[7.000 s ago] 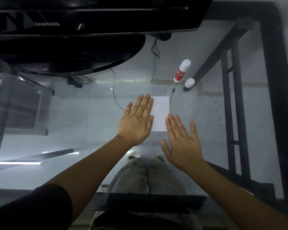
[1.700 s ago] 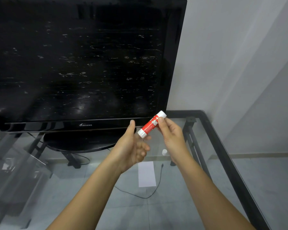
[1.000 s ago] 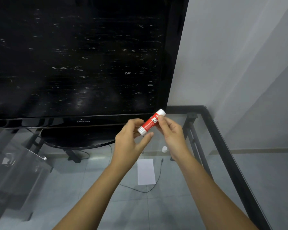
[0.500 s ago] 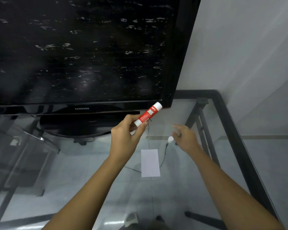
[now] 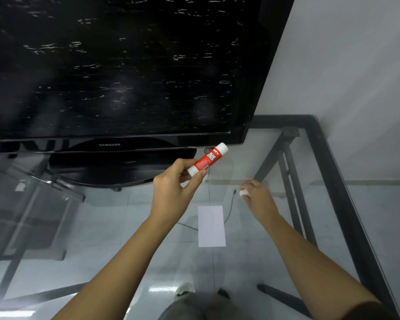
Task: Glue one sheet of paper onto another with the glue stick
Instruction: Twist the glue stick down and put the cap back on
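The left hand [image 5: 173, 192] pinches the glue stick [image 5: 207, 159] by its lower end, tilted up toward the far right. The right hand [image 5: 256, 197], low over the glass table [image 5: 328, 162], closes on its white cap [image 5: 243, 193]. The paper [image 5: 211, 226] lies near, between them. The stick looks light, rigid and smooth; gripping mid-barrel seems steadier.

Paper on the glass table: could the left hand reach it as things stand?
Probably yes. The paper lies bare beside the left hand, nothing between them, though its fingers hold the glue stick.
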`<state>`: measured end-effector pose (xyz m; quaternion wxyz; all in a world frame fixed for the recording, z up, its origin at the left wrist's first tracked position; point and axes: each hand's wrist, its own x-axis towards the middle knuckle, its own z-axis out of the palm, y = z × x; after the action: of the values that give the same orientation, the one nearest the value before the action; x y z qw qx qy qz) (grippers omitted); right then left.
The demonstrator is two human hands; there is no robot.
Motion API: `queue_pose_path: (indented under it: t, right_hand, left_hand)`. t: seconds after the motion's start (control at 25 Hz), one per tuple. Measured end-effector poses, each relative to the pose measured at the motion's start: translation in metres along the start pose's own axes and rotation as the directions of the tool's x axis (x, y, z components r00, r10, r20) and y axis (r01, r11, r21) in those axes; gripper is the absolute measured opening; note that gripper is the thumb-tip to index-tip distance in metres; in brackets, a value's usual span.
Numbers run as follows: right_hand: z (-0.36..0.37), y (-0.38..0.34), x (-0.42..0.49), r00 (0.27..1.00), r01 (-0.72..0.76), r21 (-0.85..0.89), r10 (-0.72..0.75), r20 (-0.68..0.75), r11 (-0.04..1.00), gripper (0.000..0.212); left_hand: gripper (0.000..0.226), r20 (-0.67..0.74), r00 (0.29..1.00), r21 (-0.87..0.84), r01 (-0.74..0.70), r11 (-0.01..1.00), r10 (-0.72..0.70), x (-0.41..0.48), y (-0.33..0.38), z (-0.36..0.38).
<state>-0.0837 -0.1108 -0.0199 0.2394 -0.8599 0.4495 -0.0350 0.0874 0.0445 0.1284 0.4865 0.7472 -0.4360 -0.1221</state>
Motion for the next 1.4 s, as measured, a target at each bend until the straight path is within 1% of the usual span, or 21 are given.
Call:
queue_pose_path:
  t: [0.04,0.08,0.12,0.16,0.2,0.24,0.28,0.32,0.4,0.56,0.64,0.8,0.96,1.12,1.2,1.24,1.28,1.32,1.4]
  right_hand:
    - [-0.002,-0.001,0.0,1.0,-0.007,0.01,0.007,0.0,1.0,0.024]
    - [-0.006,-0.005,0.0,0.999,-0.02,0.069,0.021,-0.024,0.997,0.023]
    - [-0.013,-0.012,-0.002,0.995,-0.039,0.207,0.056,-0.076,0.978,0.021]
    - [-0.024,-0.023,-0.005,0.985,-0.056,0.408,0.117,-0.127,0.911,0.02]
    - [-0.037,-0.035,-0.008,0.975,-0.045,0.605,0.167,-0.148,0.795,0.02]
    - [-0.051,-0.05,-0.012,0.973,-0.016,0.744,0.182,-0.143,0.668,0.023]
    - [-0.063,-0.063,-0.016,0.978,0.017,0.823,0.163,-0.133,0.567,0.024]
    - [-0.073,-0.074,-0.02,0.983,0.041,0.863,0.136,-0.126,0.504,0.023]
    - [-0.086,-0.089,-0.03,0.985,0.065,0.885,0.11,-0.13,0.461,0.024]
    - [-0.1,-0.097,-0.037,0.981,0.097,0.899,0.114,-0.16,0.426,0.024]
    - [-0.107,-0.097,-0.039,0.981,0.112,0.897,0.098,-0.169,0.427,0.023]
    - [-0.119,-0.096,-0.041,0.98,0.173,0.857,0.006,-0.2,0.486,0.024]
    - [-0.128,-0.094,-0.043,0.977,0.212,0.775,-0.113,-0.18,0.595,0.025]
    - [-0.125,-0.094,-0.043,0.98,0.198,0.739,-0.134,-0.146,0.644,0.025]
    - [-0.123,-0.093,-0.042,0.981,0.192,0.728,-0.122,-0.148,0.659,0.024]
    - [-0.121,-0.094,-0.042,0.981,0.192,0.732,-0.109,-0.16,0.653,0.024]
    - [-0.119,-0.095,-0.041,0.981,0.191,0.76,-0.089,-0.174,0.621,0.026]
    - [-0.115,-0.097,-0.041,0.983,0.175,0.81,-0.059,-0.171,0.56,0.03]
    - [-0.103,-0.099,-0.038,0.996,0.085,0.899,0.0,-0.094,0.43,0.039]
  left_hand:
    - [0.03,0.006,1.0,0.0,-0.001,1.0,0.001,0.001,0.0,0.001]
    - [0.029,0.011,1.0,0.001,-0.002,1.0,0.002,0.001,-0.001,0.002]
    - [0.029,0.014,1.0,0.002,-0.004,1.0,0.004,0.001,-0.001,0.003]
    - [0.029,0.017,1.0,-0.002,-0.008,1.0,0.008,0.002,-0.001,0.003]
    - [0.029,0.022,1.0,-0.012,-0.013,1.0,0.014,0.003,-0.002,0.002]
    - [0.03,0.033,0.999,-0.026,-0.019,0.999,0.019,0.003,-0.002,0.0]
    - [0.031,0.049,0.998,-0.04,-0.023,0.999,0.025,0.004,-0.002,-0.001]
    - [0.032,0.069,0.997,-0.052,-0.026,0.998,0.029,0.004,-0.001,-0.002]
    - [0.033,0.097,0.995,-0.069,-0.032,0.997,0.038,0.003,0.001,-0.003]
    - [0.037,0.088,0.994,-0.096,-0.055,0.994,0.063,0.002,0.007,-0.006]
    - [0.036,0.1,0.992,-0.083,-0.072,0.994,0.08,0.0,0.007,-0.007]
    - [0.034,0.112,0.985,-0.03,-0.127,0.991,0.13,-0.003,0.005,-0.01]
    - [0.033,0.137,0.966,-0.002,-0.221,0.975,0.22,-0.003,0.008,-0.014]
    - [0.033,0.127,0.972,0.022,-0.204,0.979,0.2,-0.004,0.007,-0.012]
    - [0.032,0.118,0.98,0.012,-0.163,0.987,0.16,-0.005,0.005,-0.007]
    - [0.031,0.104,0.986,-0.008,-0.129,0.992,0.13,-0.006,0.004,-0.004]
    - [0.03,0.083,0.992,-0.034,-0.096,0.995,0.099,-0.007,0.003,0.0]
    - [0.029,0.06,0.996,-0.064,-0.066,0.996,0.069,-0.008,0.002,0.005]
    - [0.029,0.041,0.999,-0.135,-0.024,0.991,0.03,-0.008,-0.003,0.015]
